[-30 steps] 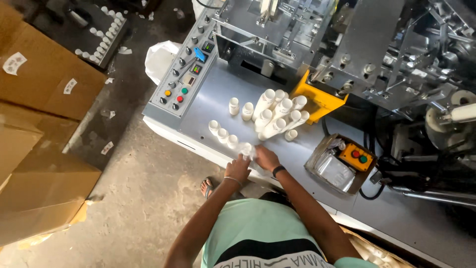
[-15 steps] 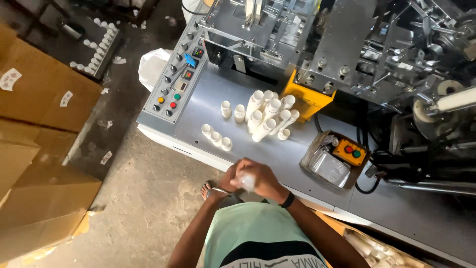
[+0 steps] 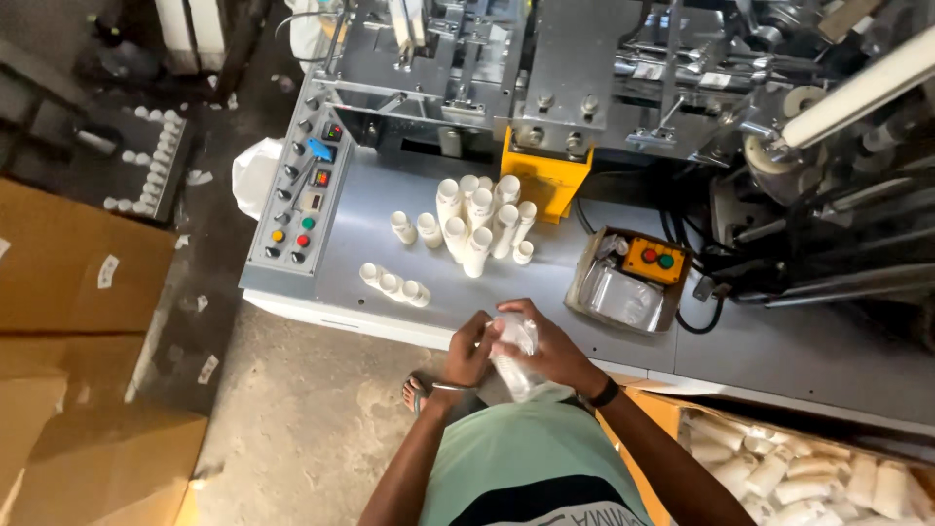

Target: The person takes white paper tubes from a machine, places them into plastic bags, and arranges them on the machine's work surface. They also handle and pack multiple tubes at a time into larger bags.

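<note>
We grip a clear plastic sleeve of stacked white paper cups (image 3: 513,362) with our left hand (image 3: 470,351) and right hand (image 3: 551,353), at the near edge of the grey metal desk (image 3: 545,282).

Even, soft daylight covers the grey desk (image 3: 390,244), with pale glare on the machine's (image 3: 575,68) steel plates. The right side sinks into deep shadow. Wide-angle distortion bends the edges; the hands (image 3: 511,351) blur slightly around their clear wrap.
</note>
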